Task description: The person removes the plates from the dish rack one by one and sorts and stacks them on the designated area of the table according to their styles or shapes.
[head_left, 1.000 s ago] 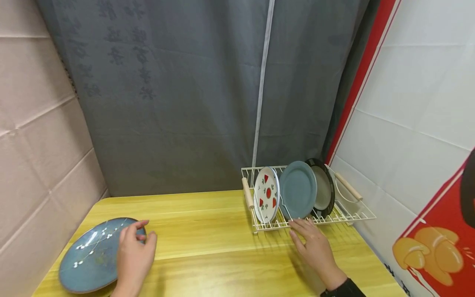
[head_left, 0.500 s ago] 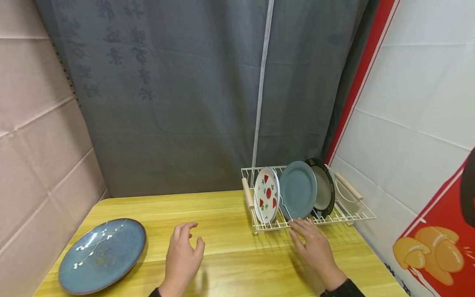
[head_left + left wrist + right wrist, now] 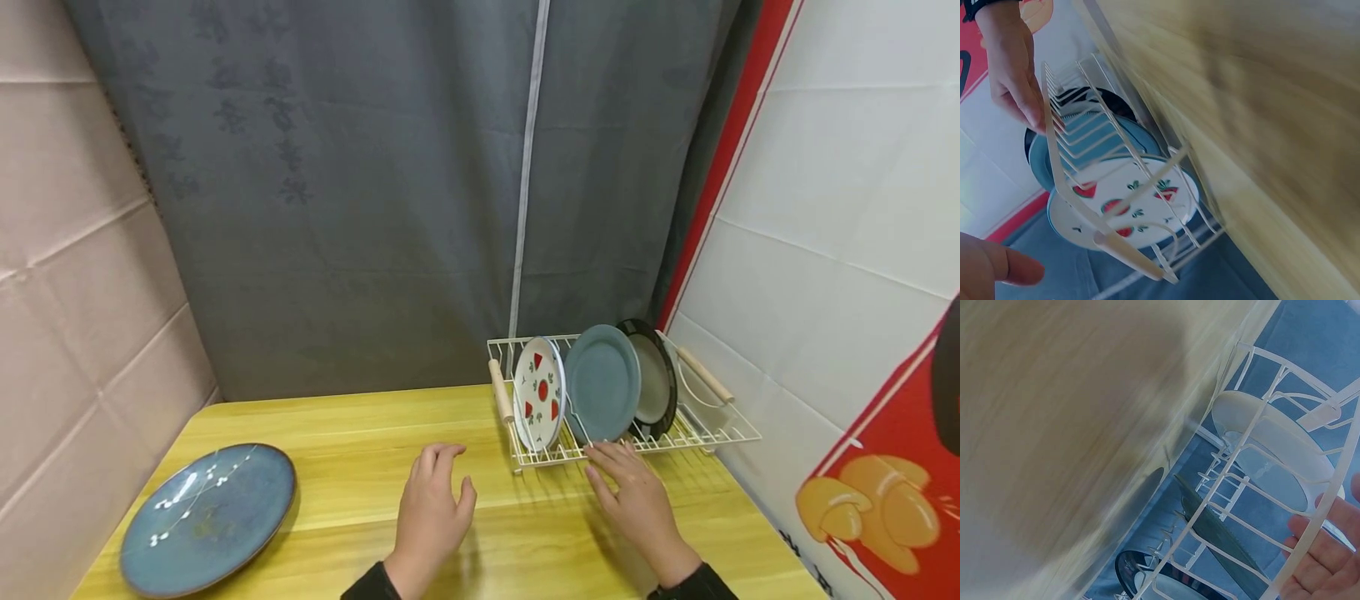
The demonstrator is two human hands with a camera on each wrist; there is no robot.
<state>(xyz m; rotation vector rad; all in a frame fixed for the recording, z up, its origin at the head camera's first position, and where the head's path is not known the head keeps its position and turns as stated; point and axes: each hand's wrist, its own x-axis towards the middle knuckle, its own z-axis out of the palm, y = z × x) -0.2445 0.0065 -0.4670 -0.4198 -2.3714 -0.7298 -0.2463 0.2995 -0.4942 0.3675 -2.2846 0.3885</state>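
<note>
My left hand hovers over the table left of the dish rack, fingers loosely bent, thumb apart, holding nothing. In the head view my right hand rests its fingertips on the rack's front rail; the right wrist view shows those fingers lying over the wire. Three plates stand upright in the rack: a white plate with red fruit, a plain blue-grey plate and a black-rimmed plate, partly hidden behind it. A large blue plate with white blossoms lies flat at the table's left.
The rack has wooden handles at both ends and stands at the back right of the wooden table. A grey curtain hangs behind. Pale wall coverings flank both sides, with a red food print at right.
My left hand has moved right from above the blossom plate's edge to near the rack, uncovering that plate. My right hand has stayed on the rack's front rail.
</note>
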